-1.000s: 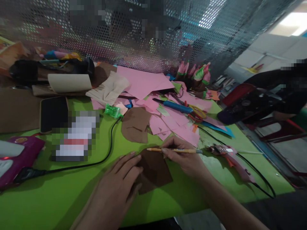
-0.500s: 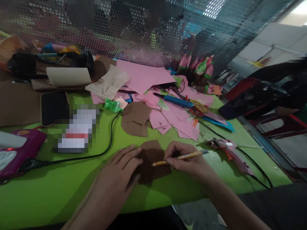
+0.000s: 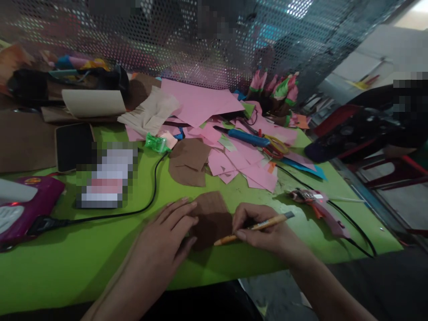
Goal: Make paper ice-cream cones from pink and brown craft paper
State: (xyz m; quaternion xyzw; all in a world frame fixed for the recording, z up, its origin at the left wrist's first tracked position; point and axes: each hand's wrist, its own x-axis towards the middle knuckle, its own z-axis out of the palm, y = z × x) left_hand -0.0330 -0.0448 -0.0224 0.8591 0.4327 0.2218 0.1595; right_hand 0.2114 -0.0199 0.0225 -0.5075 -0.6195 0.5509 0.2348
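On the green tabletop, a small piece of dark brown paper (image 3: 211,214) lies between my hands. My left hand (image 3: 167,232) rests flat with its fingers stretched over the paper's left edge. My right hand (image 3: 259,227) pinches a yellow-orange pen (image 3: 267,223) with a grey end, its tip at the paper's lower right part. Whether the tip touches the paper I cannot tell. Just beyond is another cut brown paper piece (image 3: 189,162) with a rounded edge.
A pink glue gun (image 3: 326,209) with a black cord lies to the right. Pink paper scraps (image 3: 234,165), a blue-handled cutter (image 3: 249,137) and scissors (image 3: 276,145) are spread behind. To the left are a dark phone (image 3: 74,147), a blurred-out screen (image 3: 109,178) and a purple power strip (image 3: 33,200).
The pen tip has moved down from the middle of the brown paper towards its near edge, together with my right hand. My left hand stays on the paper.
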